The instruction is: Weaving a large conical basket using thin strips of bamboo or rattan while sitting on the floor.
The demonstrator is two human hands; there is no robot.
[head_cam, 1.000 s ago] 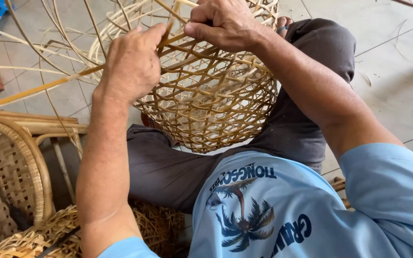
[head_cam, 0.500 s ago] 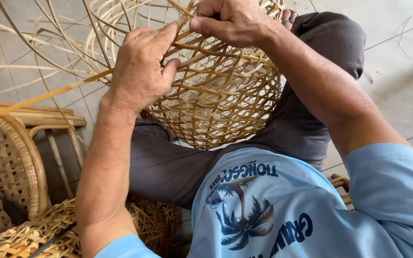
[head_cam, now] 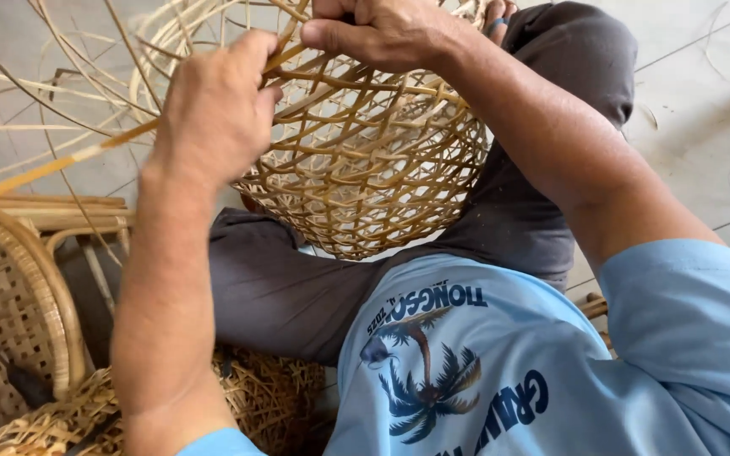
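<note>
The half-woven openwork cane basket [head_cam: 365, 160] rests on the seated person's lap, rim tilted away, so the left hand [head_cam: 217, 110] can clamp a loose cane strip [head_cam: 61, 160] at the rim while the right hand [head_cam: 378, 34] pinches strands just beside it.

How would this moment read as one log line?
left hand: gripping cane strip | right hand: pinching basket rim | open-weave basket: on lap | woven chair: left side

Tan open-lattice woven basket [head_cam: 365, 160], light blue palm-printed shirt [head_cam: 500, 371], dark grey trousers [head_cam: 297, 287]
</note>
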